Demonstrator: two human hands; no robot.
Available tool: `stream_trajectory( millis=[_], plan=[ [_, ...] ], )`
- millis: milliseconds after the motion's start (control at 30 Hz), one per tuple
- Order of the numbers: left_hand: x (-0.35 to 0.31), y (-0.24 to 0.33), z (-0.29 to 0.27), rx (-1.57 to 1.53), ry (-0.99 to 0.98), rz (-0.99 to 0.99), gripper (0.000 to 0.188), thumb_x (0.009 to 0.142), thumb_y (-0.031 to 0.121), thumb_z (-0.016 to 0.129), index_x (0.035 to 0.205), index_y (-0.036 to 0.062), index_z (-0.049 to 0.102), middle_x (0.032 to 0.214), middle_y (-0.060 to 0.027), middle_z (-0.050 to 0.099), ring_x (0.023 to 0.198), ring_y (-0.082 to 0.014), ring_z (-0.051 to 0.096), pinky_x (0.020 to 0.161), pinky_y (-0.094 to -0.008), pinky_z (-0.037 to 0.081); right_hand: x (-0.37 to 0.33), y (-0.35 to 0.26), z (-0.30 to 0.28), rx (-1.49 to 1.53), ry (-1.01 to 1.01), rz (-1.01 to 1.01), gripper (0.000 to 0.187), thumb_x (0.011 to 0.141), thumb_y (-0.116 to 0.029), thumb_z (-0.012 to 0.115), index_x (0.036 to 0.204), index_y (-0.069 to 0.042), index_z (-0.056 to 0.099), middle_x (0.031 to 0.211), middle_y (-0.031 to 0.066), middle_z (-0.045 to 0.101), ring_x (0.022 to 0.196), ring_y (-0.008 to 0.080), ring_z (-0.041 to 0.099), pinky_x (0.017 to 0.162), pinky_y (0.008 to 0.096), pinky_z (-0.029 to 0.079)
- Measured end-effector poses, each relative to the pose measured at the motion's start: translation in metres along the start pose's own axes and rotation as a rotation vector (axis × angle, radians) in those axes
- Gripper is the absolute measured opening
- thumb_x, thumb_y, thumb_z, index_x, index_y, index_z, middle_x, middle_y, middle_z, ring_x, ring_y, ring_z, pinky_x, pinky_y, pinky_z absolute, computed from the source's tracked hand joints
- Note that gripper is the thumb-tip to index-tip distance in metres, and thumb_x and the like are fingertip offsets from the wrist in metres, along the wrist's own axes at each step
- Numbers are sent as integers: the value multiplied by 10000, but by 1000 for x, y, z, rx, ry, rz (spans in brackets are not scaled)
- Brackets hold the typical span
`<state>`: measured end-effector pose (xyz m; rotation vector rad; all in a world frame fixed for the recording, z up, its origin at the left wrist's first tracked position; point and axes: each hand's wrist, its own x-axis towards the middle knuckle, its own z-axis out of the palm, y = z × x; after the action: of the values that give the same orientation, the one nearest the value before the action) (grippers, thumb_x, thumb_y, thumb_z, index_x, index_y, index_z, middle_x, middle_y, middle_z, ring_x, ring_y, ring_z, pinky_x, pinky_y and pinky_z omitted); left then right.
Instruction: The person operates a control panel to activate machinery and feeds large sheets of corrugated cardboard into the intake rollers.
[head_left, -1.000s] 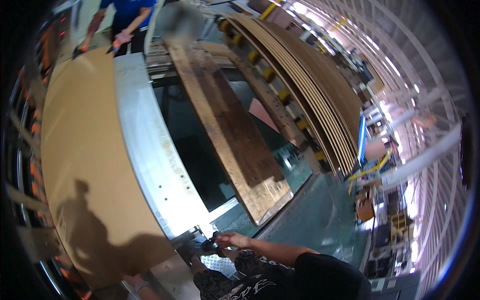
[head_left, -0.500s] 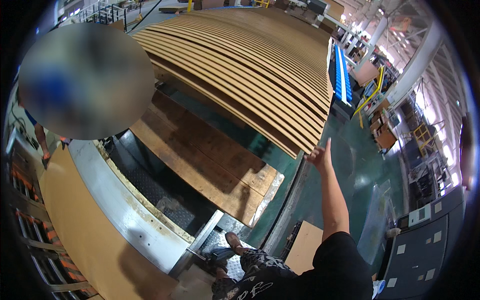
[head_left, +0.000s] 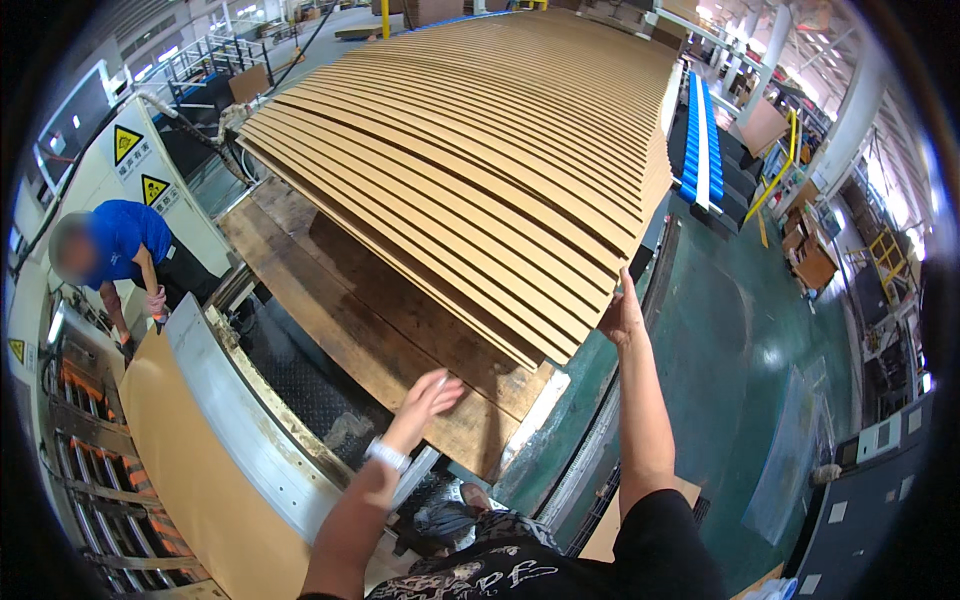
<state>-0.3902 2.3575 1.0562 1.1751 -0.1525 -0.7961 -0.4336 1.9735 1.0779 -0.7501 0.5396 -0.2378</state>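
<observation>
Our right hand is at the near right corner of the cardboard stack, fingers pointing up along the sheet edges; we cannot tell whether it grips any. Our left hand, loosely open and empty, hangs over the wooden boards below the stack. Left: a co-worker in blue, hands at a brown sheet's far end.
</observation>
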Motion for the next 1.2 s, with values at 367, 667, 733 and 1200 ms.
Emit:
stream_trajectory(
  millis=[367, 667, 733, 1200],
  plan=[
    [95, -10, 111, -683, 138, 115, 443, 798, 174, 620, 1160, 61, 392, 1139, -70, 512, 1061, -211, 499, 920, -360, 412, -11, 34, 12, 3, -71, -171, 712, 774, -510, 551, 1262, -46, 320, 1230, 137, 426, 1129, 263, 429, 931, 403, 375],
    [110, -13, 126, -483, 352, 159, 525, 685, 107, 719, 1092, -18, 411, 1070, -131, 520, 994, -214, 503, 867, -325, 401, -13, 43, 13, 75, -134, -144, 416, 768, -222, 625, 1111, -35, 484, 1066, 111, 562, 969, 254, 554, 840, 395, 468],
    [111, -11, 122, -569, 279, 79, 357, 699, 85, 695, 1009, -15, 549, 987, -118, 593, 894, -206, 570, 804, -321, 449, -9, 43, 18, 85, -120, -172, 413, 766, -218, 622, 1112, -40, 483, 1064, 108, 561, 970, 253, 552, 843, 397, 465],
    [15, 49, 23, -534, 414, 250, 251, 720, 78, 650, 927, -36, 567, 847, -104, 609, 742, -193, 608, 655, -302, 508, -81, 140, 127, 4, -50, -114, 389, 833, -236, 520, 1111, 28, 450, 1058, 142, 531, 965, 263, 526, 864, 369, 412]
  ],
)
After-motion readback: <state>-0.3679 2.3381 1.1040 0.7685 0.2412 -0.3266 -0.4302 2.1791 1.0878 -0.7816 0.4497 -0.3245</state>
